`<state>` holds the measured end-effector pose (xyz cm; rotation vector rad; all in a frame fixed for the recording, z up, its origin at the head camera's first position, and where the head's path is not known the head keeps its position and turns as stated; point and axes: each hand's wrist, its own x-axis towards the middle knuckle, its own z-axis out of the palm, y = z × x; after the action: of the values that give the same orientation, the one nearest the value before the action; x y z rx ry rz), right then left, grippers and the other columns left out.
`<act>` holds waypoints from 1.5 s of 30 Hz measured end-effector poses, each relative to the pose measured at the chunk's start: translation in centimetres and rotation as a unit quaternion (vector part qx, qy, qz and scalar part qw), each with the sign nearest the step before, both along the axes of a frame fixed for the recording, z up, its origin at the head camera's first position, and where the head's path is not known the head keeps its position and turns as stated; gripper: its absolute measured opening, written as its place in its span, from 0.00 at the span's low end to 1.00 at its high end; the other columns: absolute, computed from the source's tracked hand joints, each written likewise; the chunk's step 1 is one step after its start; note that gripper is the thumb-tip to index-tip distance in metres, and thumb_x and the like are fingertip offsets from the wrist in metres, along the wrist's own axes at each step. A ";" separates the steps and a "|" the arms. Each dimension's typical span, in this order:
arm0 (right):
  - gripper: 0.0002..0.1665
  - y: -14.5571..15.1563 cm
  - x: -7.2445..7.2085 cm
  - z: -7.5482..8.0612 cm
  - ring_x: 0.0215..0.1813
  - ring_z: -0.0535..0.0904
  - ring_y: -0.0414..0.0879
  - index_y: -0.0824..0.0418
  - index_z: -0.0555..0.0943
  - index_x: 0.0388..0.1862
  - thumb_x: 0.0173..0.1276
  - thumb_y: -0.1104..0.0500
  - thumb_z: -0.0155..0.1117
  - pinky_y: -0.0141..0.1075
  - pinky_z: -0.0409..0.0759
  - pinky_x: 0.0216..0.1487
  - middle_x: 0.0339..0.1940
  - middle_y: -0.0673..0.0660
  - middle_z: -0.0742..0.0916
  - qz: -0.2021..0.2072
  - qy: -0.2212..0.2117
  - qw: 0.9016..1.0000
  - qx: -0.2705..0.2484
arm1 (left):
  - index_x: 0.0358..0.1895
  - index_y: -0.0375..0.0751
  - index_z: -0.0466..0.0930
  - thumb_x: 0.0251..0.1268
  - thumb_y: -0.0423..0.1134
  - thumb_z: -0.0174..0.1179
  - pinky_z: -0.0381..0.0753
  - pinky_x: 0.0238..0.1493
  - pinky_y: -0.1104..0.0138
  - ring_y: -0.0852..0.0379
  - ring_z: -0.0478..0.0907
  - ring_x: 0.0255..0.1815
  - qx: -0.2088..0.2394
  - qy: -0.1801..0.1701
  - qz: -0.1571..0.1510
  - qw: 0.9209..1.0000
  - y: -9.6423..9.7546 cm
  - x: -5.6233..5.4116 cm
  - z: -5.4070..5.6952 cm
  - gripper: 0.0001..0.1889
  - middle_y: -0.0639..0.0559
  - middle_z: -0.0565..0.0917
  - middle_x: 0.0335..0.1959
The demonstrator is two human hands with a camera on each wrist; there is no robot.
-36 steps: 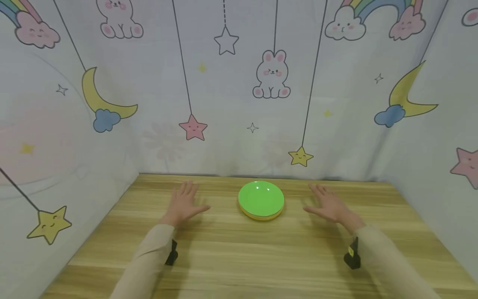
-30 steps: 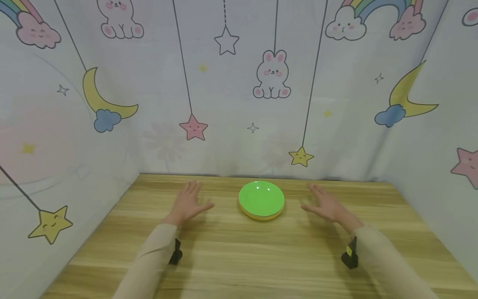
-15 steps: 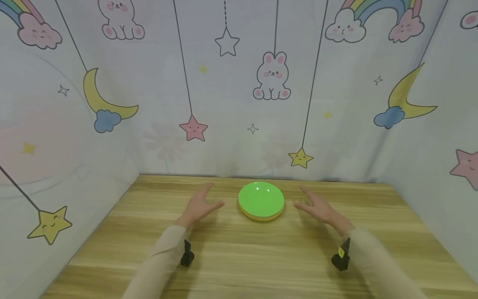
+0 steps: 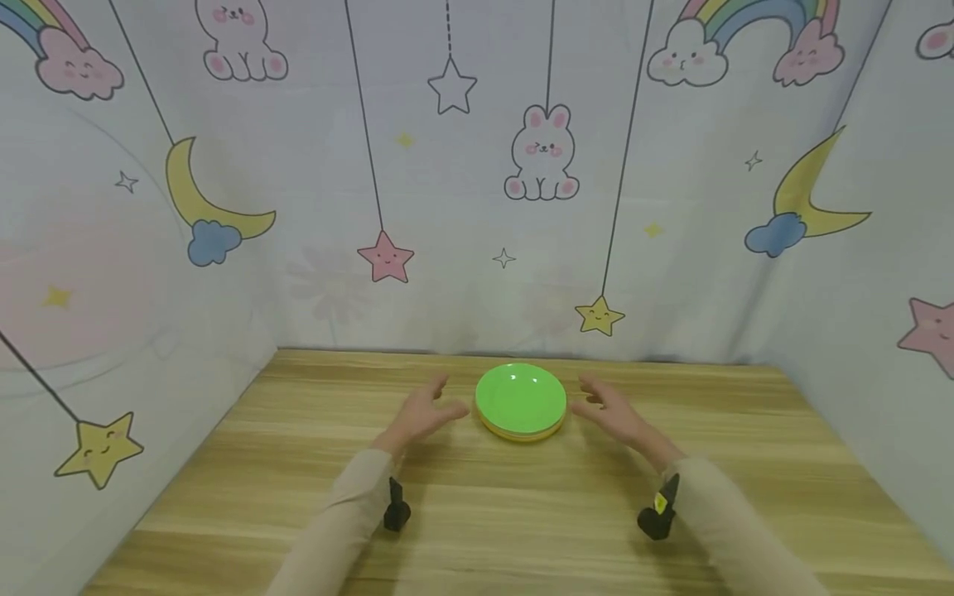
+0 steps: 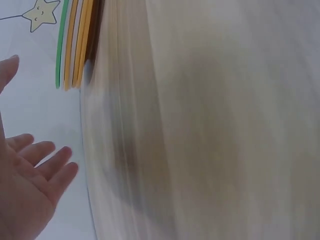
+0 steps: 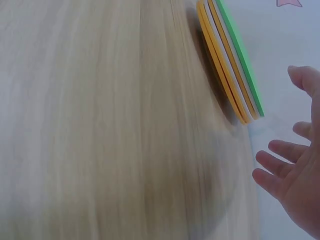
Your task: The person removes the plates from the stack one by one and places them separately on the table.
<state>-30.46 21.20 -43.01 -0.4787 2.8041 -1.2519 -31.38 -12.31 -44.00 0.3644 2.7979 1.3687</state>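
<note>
A stack of several round plates (image 4: 521, 399) sits near the back of the wooden table, a green plate on top with orange and white rims below it. Seen edge-on, the layered rims (image 5: 74, 45) show in the left wrist view, and the stack (image 6: 230, 60) appears tilted in the right wrist view. My left hand (image 4: 423, 414) is just left of the plates, thumb and fingers spread apart. On the other side my right hand (image 4: 614, 414) mirrors it, fingers extended. A small gap separates each hand from the stack; neither holds anything.
The wood-grain table (image 4: 514, 513) ends at a cloth backdrop (image 4: 462, 207) printed with stars, moons and rabbits. This cloth also stands along the left and right sides. A black wrist camera (image 4: 397, 505) hangs below the left sleeve, another black camera (image 4: 659, 511) below the right.
Both hands have moved inward toward the plate stack, the left one rightward and the right one leftward. Their fingers have drawn in slightly. The plates stay where they were.
</note>
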 end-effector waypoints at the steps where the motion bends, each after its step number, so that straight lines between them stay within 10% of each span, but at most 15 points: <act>1: 0.39 -0.2 0.0 -0.2 0.61 0.66 0.65 0.69 0.55 0.68 0.67 0.50 0.54 0.54 0.67 0.59 0.63 0.72 0.68 -0.001 -0.005 1.000 -0.008 | 0.67 0.33 0.55 0.53 0.51 0.62 0.65 0.61 0.50 0.40 0.63 0.63 0.001 -0.009 -0.008 1.000 0.2 0.0 -0.1 0.42 0.36 0.64 0.65; 28: 0.42 -2.8 -0.9 -1.4 0.60 0.68 0.63 0.69 0.56 0.68 0.62 0.52 0.61 0.50 0.70 0.59 0.63 0.71 0.66 -0.048 -0.072 0.994 -0.073 | 0.70 0.35 0.49 0.53 0.51 0.63 0.63 0.63 0.51 0.39 0.61 0.64 0.020 -0.053 -0.006 0.998 3.5 -0.4 -0.4 0.46 0.34 0.59 0.66; 45: 0.37 -3.9 -1.4 -1.9 0.58 0.71 0.60 0.73 0.62 0.63 0.59 0.59 0.64 0.46 0.71 0.59 0.58 0.70 0.73 -0.052 -0.036 0.994 -0.090 | 0.66 0.34 0.57 0.48 0.44 0.68 0.67 0.61 0.53 0.43 0.67 0.60 0.061 -0.043 -0.038 0.996 4.7 -0.9 -1.1 0.42 0.37 0.67 0.62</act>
<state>-31.81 17.31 -44.89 -0.2914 2.7011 -1.5195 -32.25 -7.61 -45.08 0.3993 2.6118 1.5046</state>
